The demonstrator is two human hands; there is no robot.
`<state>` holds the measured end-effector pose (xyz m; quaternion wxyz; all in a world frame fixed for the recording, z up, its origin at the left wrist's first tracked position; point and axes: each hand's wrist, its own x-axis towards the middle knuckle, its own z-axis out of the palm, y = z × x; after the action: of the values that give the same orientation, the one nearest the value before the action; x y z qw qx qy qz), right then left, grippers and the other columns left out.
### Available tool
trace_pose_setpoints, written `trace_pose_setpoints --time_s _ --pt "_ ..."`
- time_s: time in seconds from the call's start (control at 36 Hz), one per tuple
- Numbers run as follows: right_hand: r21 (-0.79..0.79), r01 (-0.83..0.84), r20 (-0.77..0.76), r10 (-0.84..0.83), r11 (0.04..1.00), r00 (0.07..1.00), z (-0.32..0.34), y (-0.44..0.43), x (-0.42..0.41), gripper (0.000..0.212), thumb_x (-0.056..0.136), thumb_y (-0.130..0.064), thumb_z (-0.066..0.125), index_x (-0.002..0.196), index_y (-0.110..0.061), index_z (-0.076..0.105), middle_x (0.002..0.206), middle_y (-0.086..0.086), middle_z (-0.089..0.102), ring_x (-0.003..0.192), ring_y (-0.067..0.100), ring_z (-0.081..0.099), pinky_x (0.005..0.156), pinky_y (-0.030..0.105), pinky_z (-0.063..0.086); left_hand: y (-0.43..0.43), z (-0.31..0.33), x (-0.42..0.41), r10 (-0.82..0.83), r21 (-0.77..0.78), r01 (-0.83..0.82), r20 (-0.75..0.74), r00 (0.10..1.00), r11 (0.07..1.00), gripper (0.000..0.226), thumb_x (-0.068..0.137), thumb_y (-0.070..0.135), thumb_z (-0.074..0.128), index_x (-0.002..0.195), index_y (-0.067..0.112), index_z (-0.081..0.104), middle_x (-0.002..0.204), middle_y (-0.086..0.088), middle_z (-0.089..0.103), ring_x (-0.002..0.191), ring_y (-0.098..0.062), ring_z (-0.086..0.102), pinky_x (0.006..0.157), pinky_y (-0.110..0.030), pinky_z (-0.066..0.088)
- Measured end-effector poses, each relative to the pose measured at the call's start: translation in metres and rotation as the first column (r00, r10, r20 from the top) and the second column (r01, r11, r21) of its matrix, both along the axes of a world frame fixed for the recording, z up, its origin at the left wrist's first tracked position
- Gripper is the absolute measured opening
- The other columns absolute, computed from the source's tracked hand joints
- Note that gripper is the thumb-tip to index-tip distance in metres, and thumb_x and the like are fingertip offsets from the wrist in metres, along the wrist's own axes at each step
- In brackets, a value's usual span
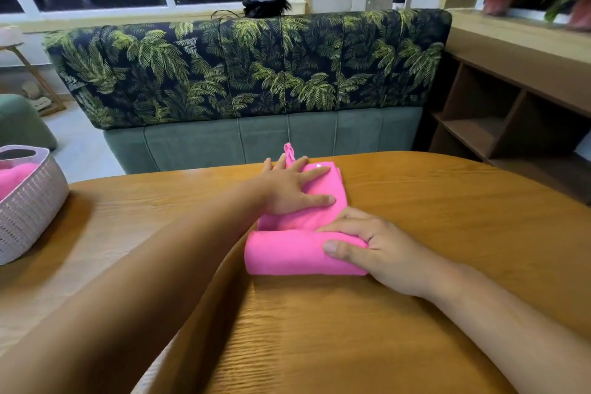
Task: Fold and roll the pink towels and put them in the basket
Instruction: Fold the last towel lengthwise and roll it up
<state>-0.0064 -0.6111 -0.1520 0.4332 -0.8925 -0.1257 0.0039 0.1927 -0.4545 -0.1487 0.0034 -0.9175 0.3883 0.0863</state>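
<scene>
A bright pink cloth towel [287, 253] lay near the middle of the oval, honey-coloured wooden table [447, 217], partly rolled. The rolled portion was the end nearest the person, a fat cylinder whose long axis ran left to right across the table. From it the unrolled, folded strip stretched straight away toward the table's far edge. At that far end a small pink hanging loop [289, 153] pointed away from the person, just past the edge.

The left hand [287, 189] lay flat on the unrolled strip, fingers straight and spread wide, pressing the cloth to the tabletop and grasping nothing. The right hand [383, 253] gripped the right end of the roll: its thumb [339, 249] lay along the near face and its curled fingers wrapped over the top, their tips at the seam where roll met strip.

At the table's left edge, well apart from the towel, stood a pale woven basket [32, 211] with a mass of pink cloth [16, 176] inside. Beyond the table was a green sofa with a dark palm-leaf backrest [240, 73], and to the right a brown wooden open shelf unit [499, 125].
</scene>
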Motion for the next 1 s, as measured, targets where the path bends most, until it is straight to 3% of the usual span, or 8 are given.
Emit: trace_pose_setpoints --time_s 0.17,0.39,0.44,0.53,0.64,0.81,0.89,1.0 --pt "0.016 -0.049 -0.042 0.05 0.999 0.998 0.001 -0.002 0.0 0.033 0.1 -0.05 0.062 0.128 -0.037 0.073 0.118 -0.017 0.063 0.121 0.011 0.059 0.106 0.032 0.046 -0.006 -0.008 -0.002 -0.249 -0.055 0.255 0.099 0.963 0.965 0.054 0.104 0.066 0.02 0.157 0.061 0.009 0.172 0.017 -0.003 0.158 -0.03 -0.016 0.123 -0.064 -0.009" --pt "0.026 -0.037 -0.025 0.038 0.999 0.999 0.002 0.001 -0.002 0.033 0.1 -0.05 0.061 0.124 -0.033 0.075 0.117 -0.013 0.066 0.121 0.012 0.059 0.106 0.031 0.046 0.009 0.004 -0.01 -0.222 -0.193 0.229 0.054 0.973 0.954 0.075 0.092 0.083 0.02 0.16 0.054 0.008 0.17 0.024 0.002 0.159 -0.016 -0.01 0.126 -0.058 -0.006" --pt "-0.001 -0.031 -0.011 0.031 1.0 0.999 0.003 0.001 -0.002 0.03 0.101 -0.05 0.06 0.119 -0.032 0.076 0.113 -0.013 0.066 0.12 0.011 0.058 0.103 0.026 0.043 0.028 0.017 -0.015 -0.186 -0.27 0.203 0.088 0.979 0.941 0.071 0.094 0.077 0.018 0.158 0.049 0.027 0.168 0.025 0.018 0.159 -0.012 0.003 0.127 -0.056 0.001" --pt "-0.037 -0.02 0.002 0.02 0.999 1.0 0.003 0.001 -0.002 0.034 0.099 -0.055 0.058 0.12 -0.036 0.076 0.111 -0.009 0.061 0.118 0.01 0.053 0.103 0.019 0.038 0.066 0.039 -0.043 -0.193 -0.529 0.171 0.014 0.981 0.831 0.048 0.106 0.053 0.032 0.135 0.031 0.064 0.143 0.014 0.058 0.14 -0.012 0.045 0.118 -0.046 0.033" --pt "-0.01 -0.015 -0.001 0.015 1.0 1.0 0.003 0.001 -0.002 0.034 0.098 -0.06 0.058 0.109 -0.034 0.078 0.107 -0.001 0.054 0.11 0.013 0.055 0.101 0.024 0.042 0.114 0.042 -0.107 -0.199 -0.691 0.119 -0.037 0.979 0.713 0.017 0.103 0.034 0.057 0.115 0.027 0.067 0.112 0.012 0.065 0.107 -0.018 0.062 0.09 -0.041 0.049" --pt "-0.049 0.151 0.068 -0.148 0.987 0.987 0.004 0.005 -0.003 0.031 0.089 -0.068 0.065 0.101 -0.04 0.074 0.102 -0.021 0.063 0.101 0.001 0.06 0.084 0.025 0.046 0.135 0.012 -0.138 -0.246 -0.691 0.156 -0.032 0.969 0.705 0.044 0.088 0.029 0.083 0.128 0.023 0.065 0.13 0.009 0.061 0.124 -0.02 0.06 0.101 -0.043 0.05" --pt "-0.071 0.298 0.165 -0.283 0.952 0.945 0.003 0.007 -0.008 0.036 0.086 -0.07 0.067 0.095 -0.035 0.064 0.093 -0.014 0.067 0.087 0.005 0.061 0.071 0.029 0.049 0.135 0.009 -0.136 -0.231 -0.691 0.136 -0.046 0.972 0.71 0.051 0.088 0.027 0.084 0.133 0.023 0.062 0.132 0.012 0.061 0.126 -0.018 0.06 0.103 -0.039 0.05" --pt "-0.106 0.273 0.373 -0.216 0.956 0.902 0.001 0.01 -0.015 0.028 0.098 -0.057 0.058 0.102 -0.029 0.061 0.104 -0.018 0.056 0.1 0.005 0.055 0.082 0.023 0.044 0.134 0.003 -0.136 -0.18 -0.667 0.089 -0.068 0.981 0.74 0.049 0.094 0.033 0.076 0.138 0.031 0.054 0.135 0.018 0.057 0.129 -0.012 0.056 0.105 -0.032 0.047"
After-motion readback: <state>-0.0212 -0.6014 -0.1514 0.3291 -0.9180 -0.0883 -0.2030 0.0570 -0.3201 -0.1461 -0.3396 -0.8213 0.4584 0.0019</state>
